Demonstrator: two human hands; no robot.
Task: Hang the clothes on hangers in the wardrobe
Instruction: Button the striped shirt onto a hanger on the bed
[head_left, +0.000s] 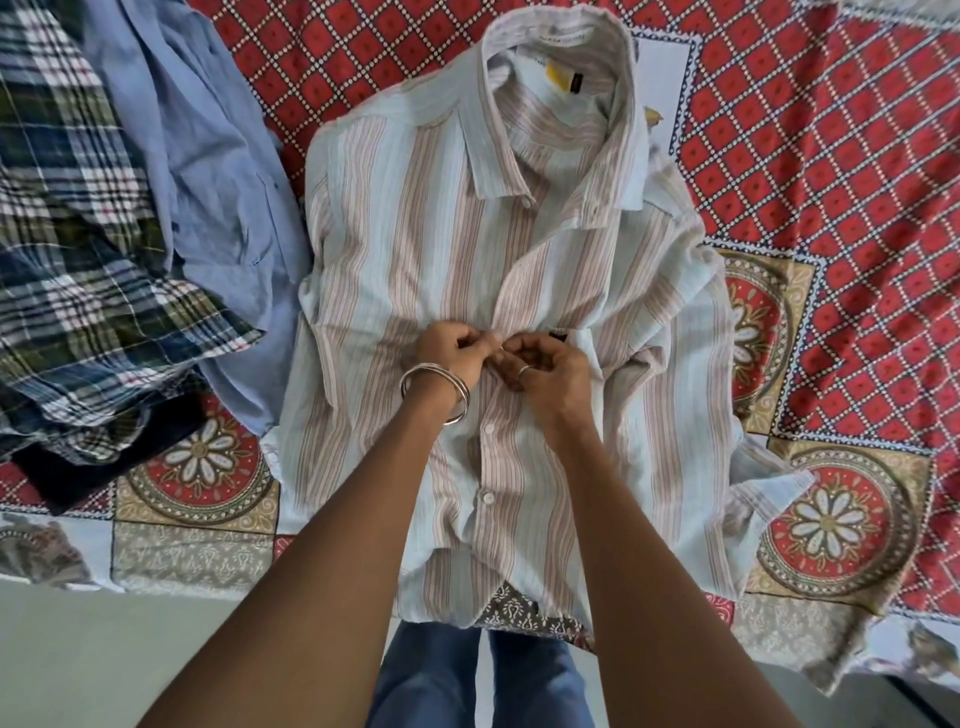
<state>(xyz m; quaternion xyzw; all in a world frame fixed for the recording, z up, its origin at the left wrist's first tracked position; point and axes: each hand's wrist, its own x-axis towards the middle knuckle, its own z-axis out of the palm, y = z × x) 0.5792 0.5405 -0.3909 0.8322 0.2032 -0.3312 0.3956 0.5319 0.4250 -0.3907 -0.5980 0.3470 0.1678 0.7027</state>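
A pale blue and pink striped shirt (415, 249) lies flat and face up on the bed, collar pointing away from me. My left hand (457, 353) and my right hand (545, 369) meet at its button placket near mid-chest, fingers pinched on the fabric edges at a button. Below my hands two white buttons are fastened. Above them the placket lies apart up to the collar. No hanger or wardrobe is in view.
A plain blue shirt (208, 156) and a plaid shirt (78, 218) lie heaped at the left on the red patterned bedsheet (831, 182). Dark cloth (93, 467) sits under the plaid one. The bed's near edge runs along the bottom, with my legs against it.
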